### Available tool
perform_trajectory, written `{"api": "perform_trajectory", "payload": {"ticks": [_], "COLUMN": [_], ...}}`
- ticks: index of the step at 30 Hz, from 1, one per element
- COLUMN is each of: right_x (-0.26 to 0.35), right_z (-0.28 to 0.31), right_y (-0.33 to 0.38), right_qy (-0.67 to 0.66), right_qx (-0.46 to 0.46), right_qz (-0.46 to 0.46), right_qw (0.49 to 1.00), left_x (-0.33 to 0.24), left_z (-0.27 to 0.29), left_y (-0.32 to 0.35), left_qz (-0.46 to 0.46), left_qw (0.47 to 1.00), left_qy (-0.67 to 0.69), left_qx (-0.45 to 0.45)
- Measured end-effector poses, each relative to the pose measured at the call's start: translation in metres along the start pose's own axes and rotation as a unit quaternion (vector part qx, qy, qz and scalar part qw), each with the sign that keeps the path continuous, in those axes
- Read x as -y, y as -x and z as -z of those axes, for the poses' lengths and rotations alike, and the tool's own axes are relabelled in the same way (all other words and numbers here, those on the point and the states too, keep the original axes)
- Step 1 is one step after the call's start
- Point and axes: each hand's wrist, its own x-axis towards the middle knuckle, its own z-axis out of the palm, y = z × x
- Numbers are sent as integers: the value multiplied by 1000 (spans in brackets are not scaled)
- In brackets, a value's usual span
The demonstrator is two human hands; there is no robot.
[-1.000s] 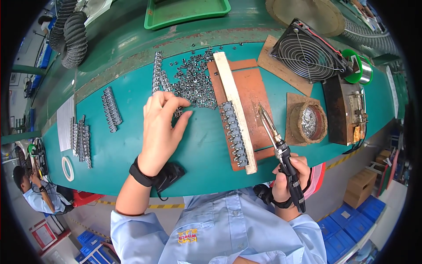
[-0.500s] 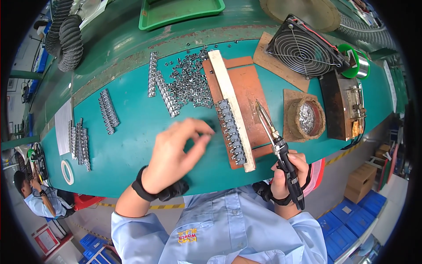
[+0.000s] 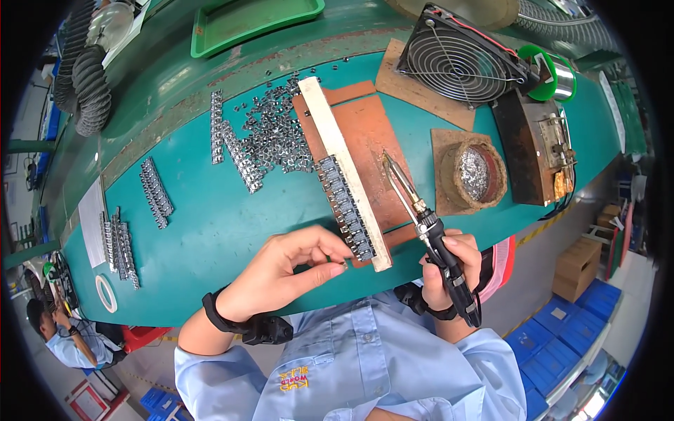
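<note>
The green worktop (image 3: 210, 231) curves across the view, its far ends bent away by the lens; past its near edge lie a grey floor and stacked blue bins (image 3: 562, 337), partly cut off. One green tray (image 3: 253, 21) is clipped at the top. One wire-guarded fan (image 3: 456, 63) stands at the far right, its upper corner out of view. One brown board (image 3: 372, 133) carries one pale wooden strip (image 3: 344, 161) with a row of small metal parts (image 3: 344, 200) clamped along it, too small to count. A loose heap of parts (image 3: 274, 133) lies beside it. The right hand (image 3: 449, 270) wraps its fingers tight round one soldering iron (image 3: 421, 217), tip over the board. The left hand (image 3: 281, 270) pinches a tiny part (image 3: 337, 265), barely discernible, at the strip's near end.
</note>
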Motion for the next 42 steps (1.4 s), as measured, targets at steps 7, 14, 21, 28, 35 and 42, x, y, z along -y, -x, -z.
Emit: {"api": "perform_trajectory", "payload": {"ticks": [7, 14, 21, 28, 35, 42], "right_x": [1, -2, -3, -4, -4, -3], "right_z": [-1, -1, 0, -1, 0, -1], "right_y": [-3, -6, -7, -7, -9, -11], "right_qy": [27, 6, -15, -15, -16, -17], "right_qx": [18, 12, -4, -3, -6, -9], "right_qz": [9, 22, 40, 43, 46, 50], "right_qw": [999, 1000, 999, 999, 999, 999], "left_x": [6, 8, 9, 11, 11, 11], "left_z": [-7, -10, -10, -10, -12, -12], "left_y": [-8, -11, -12, -12, -11, -11], "left_qz": [4, 10, 14, 14, 11, -1], "left_qw": [999, 997, 995, 993, 993, 995], "left_qy": [31, 63, 83, 96, 88, 70], "left_qx": [-39, -53, -57, -62, -74, -71]}}
